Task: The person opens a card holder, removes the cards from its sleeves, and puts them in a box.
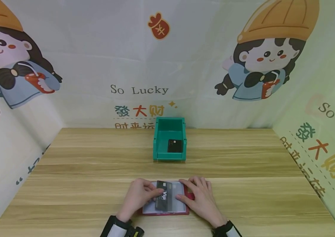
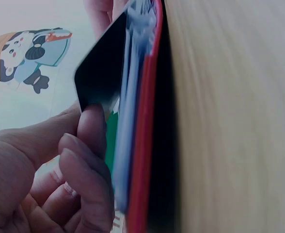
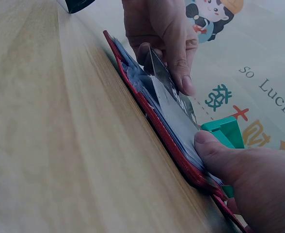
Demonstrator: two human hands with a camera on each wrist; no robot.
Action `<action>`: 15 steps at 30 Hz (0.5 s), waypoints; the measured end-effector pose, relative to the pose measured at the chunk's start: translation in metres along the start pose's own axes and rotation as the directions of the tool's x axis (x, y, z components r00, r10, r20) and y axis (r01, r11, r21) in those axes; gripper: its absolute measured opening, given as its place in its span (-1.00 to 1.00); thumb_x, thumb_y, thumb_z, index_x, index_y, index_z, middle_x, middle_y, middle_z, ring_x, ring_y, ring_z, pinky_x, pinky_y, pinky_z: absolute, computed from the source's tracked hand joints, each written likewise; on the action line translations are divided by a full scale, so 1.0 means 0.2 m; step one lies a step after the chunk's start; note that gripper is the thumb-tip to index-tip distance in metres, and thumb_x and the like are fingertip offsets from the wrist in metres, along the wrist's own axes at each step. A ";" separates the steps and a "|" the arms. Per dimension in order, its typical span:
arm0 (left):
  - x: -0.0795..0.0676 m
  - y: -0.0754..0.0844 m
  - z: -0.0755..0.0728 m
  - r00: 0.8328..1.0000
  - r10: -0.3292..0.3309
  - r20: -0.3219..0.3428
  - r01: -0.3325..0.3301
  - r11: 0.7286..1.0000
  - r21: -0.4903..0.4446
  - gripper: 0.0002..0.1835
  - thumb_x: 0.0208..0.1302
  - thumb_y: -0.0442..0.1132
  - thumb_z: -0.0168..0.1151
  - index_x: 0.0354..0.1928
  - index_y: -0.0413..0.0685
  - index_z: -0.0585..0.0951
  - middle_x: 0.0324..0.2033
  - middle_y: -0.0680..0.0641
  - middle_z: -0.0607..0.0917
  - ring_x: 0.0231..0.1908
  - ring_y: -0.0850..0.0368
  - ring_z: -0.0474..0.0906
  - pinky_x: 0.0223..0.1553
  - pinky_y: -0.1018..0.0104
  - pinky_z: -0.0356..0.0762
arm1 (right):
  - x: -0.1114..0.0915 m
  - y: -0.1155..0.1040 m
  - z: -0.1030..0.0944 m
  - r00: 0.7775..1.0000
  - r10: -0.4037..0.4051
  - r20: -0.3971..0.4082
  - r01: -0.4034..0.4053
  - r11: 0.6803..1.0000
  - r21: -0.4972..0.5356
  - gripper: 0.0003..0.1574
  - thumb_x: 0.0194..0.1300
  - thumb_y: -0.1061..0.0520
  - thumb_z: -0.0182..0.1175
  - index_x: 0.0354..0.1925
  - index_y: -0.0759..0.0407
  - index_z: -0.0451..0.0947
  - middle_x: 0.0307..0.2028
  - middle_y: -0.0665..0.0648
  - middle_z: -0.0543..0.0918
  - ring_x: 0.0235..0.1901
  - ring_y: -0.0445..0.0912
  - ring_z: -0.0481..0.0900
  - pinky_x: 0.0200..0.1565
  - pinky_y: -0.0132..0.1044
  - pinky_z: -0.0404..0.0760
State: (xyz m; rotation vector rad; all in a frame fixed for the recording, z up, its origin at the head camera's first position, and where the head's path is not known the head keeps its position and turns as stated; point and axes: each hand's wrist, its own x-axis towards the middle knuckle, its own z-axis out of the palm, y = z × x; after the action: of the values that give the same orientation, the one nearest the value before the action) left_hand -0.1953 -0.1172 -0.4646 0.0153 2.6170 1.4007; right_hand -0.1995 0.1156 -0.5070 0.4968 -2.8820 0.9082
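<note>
A card holder with a red cover and clear plastic pages [image 1: 178, 205] lies spread on the wooden table. My left hand [image 1: 140, 194] pinches a black card [image 1: 161, 205] lettered "VIP" between thumb and fingers, over the pages. In the left wrist view the dark card [image 2: 101, 68] tilts up from the stacked sleeves, its far edge at a clear pocket. My right hand [image 1: 200, 197] lies at the holder's right side, thumb [image 3: 210, 145] pressing on the clear page and index fingertip near its top edge. The other right fingers are partly hidden beyond the red cover [image 3: 154, 119].
Behind the holder stands a teal open-front bin [image 1: 169, 156] with a black card [image 1: 175, 145] lying inside. The table [image 1: 96, 158] meets a printed cloth backdrop [image 1: 197, 65] at the back and sides.
</note>
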 end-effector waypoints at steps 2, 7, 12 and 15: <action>0.00 -0.01 -0.01 1.000 -0.008 -0.003 0.008 1.000 -0.011 -0.73 0.14 -0.09 0.49 -0.50 -0.15 0.73 -0.66 0.02 0.69 -0.66 0.26 0.48 -0.60 0.37 0.42 | 0.00 0.00 0.00 1.000 0.002 0.003 -0.002 1.000 0.002 -0.38 0.18 -0.26 0.40 0.15 -0.08 0.63 -0.17 -0.07 0.46 -0.11 -0.15 0.26 0.00 -0.08 0.15; 0.00 -0.02 -0.05 0.999 -0.032 -0.021 0.032 0.999 -0.011 -0.74 0.13 -0.10 0.50 -0.48 -0.17 0.73 -0.67 0.03 0.67 -0.66 0.25 0.48 -0.61 0.36 0.44 | 0.00 0.00 -0.01 1.000 0.007 0.013 -0.007 1.000 0.005 -0.35 0.17 -0.28 0.40 0.16 -0.07 0.63 -0.16 -0.07 0.47 -0.09 -0.14 0.26 0.00 -0.05 0.16; 0.00 -0.02 -0.08 0.998 -0.061 -0.035 0.061 0.998 0.003 -0.76 0.13 -0.13 0.50 -0.48 -0.16 0.72 -0.67 0.04 0.65 -0.65 0.23 0.49 -0.58 0.36 0.46 | 0.00 0.00 -0.01 1.000 0.005 0.011 -0.006 1.000 0.010 -0.36 0.17 -0.27 0.40 0.15 -0.07 0.63 -0.17 -0.06 0.47 -0.09 -0.13 0.27 0.01 -0.04 0.17; 0.01 -0.02 -0.09 0.997 -0.057 -0.048 0.057 0.998 -0.008 -0.76 0.13 -0.15 0.50 -0.48 -0.17 0.71 -0.67 0.03 0.64 -0.66 0.22 0.48 -0.60 0.36 0.46 | 0.00 0.00 -0.01 1.000 0.002 0.010 -0.002 1.000 0.009 -0.36 0.17 -0.28 0.40 0.15 -0.07 0.63 -0.18 -0.07 0.47 -0.10 -0.14 0.26 0.00 -0.04 0.16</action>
State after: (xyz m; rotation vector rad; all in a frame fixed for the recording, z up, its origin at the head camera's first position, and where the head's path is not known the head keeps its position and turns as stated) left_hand -0.1995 -0.1345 -0.4570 -0.0946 2.6289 1.4079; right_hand -0.1994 0.1163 -0.5056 0.5003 -2.8889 0.9218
